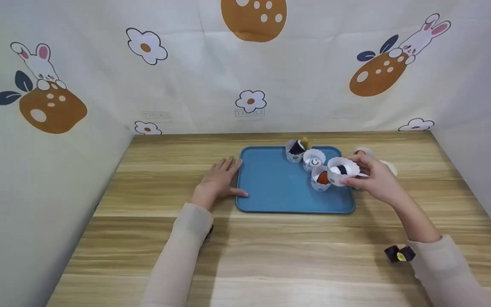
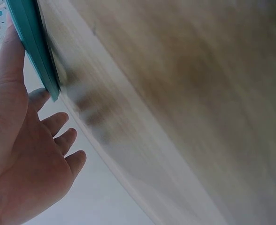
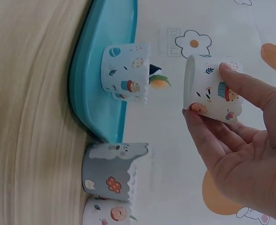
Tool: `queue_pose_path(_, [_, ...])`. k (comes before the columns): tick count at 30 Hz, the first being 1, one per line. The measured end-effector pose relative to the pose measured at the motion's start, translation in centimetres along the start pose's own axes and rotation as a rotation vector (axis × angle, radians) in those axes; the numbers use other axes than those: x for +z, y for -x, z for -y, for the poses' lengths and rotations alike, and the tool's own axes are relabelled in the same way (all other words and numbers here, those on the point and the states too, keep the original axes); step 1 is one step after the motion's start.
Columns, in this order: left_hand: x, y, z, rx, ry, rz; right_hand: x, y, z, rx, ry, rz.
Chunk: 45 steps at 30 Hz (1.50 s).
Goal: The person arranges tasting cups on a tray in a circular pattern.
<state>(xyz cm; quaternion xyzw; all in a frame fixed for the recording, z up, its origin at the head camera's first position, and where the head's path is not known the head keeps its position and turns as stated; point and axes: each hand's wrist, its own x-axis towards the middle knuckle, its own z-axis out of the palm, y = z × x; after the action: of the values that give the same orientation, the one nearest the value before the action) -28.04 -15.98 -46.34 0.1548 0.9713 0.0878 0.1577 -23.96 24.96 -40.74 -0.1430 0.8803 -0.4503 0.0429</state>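
My right hand pinches a white paper baking cup between thumb and fingers, above the right side of the blue tray. A white piece with a dark band, like sushi, lies inside the cup. In the right wrist view the held cup has cupcake prints and is clear of the tray. At the tray's left rim rests my left hand, fingers spread and thumb over the edge. Several filled paper cups stand on the tray's right half: one with a dark piece, one with an orange-red piece.
Right of the tray, partly behind my right hand, are more cups, including a grey one and a white printed one. A small dark object with a yellow spot is beside the right sleeve. Printed cloth walls enclose the wooden table.
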Motion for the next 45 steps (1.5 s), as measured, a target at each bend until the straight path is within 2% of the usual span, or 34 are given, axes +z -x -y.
queue_pose_path(9, [-0.1,0.0,0.1,0.001,0.022,0.0,1.3,0.2,0.2,-0.03,-0.04,0.018])
queue_pose_path(16, [-0.1,0.0,0.0,-0.003,0.027,-0.001,2.1,0.3,-0.1,-0.026,-0.031,0.028])
queue_pose_path(29, [0.1,-0.1,0.2,0.009,0.022,-0.008,3.5,0.4,0.1,-0.074,-0.044,0.05])
queue_pose_path(34, [0.1,-0.1,0.2,0.008,0.022,-0.006,3.8,0.5,0.1,-0.053,-0.073,0.066])
queue_pose_path(45, [0.0,0.0,0.1,0.014,0.007,-0.003,4.5,0.6,-0.1,-0.033,-0.048,0.064])
